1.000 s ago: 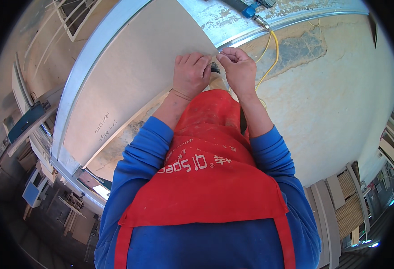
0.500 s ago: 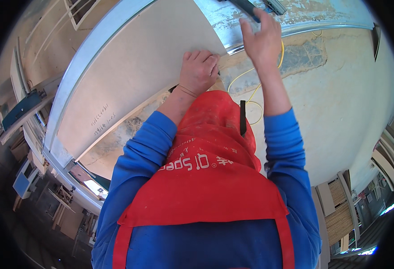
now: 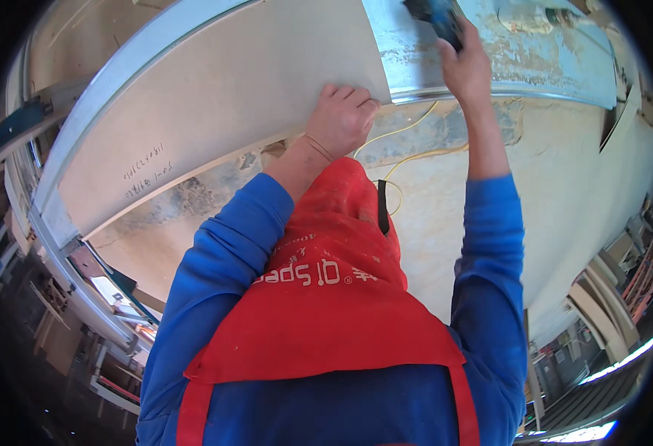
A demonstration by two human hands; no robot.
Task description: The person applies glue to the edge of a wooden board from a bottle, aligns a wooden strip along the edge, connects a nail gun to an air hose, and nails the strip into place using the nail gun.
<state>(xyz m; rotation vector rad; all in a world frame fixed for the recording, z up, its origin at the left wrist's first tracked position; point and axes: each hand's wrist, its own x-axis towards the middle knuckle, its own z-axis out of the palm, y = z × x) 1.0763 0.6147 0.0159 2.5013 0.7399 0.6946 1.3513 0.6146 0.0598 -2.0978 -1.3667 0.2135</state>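
My left hand (image 3: 341,119) presses flat on the lower right corner of a large pale board (image 3: 222,97), fingers curled over its edge. My right hand (image 3: 464,63) is stretched up and away, wrapped around a dark blue power tool (image 3: 438,16) that lies on a scratched metal sheet (image 3: 505,59) at the top of the view. Both arms wear blue sleeves, and a red apron fills the lower middle.
A yellow cable (image 3: 408,152) loops over the dusty floor below the board. A metal rail (image 3: 111,82) runs along the board's upper left edge. Wooden pieces and frames (image 3: 601,305) lie at the right, shelves and clutter at the lower left.
My right hand left the spot beside my left hand at the board's corner, rose up to the metal sheet and took hold of the blue power tool. The left hand stayed on the corner.
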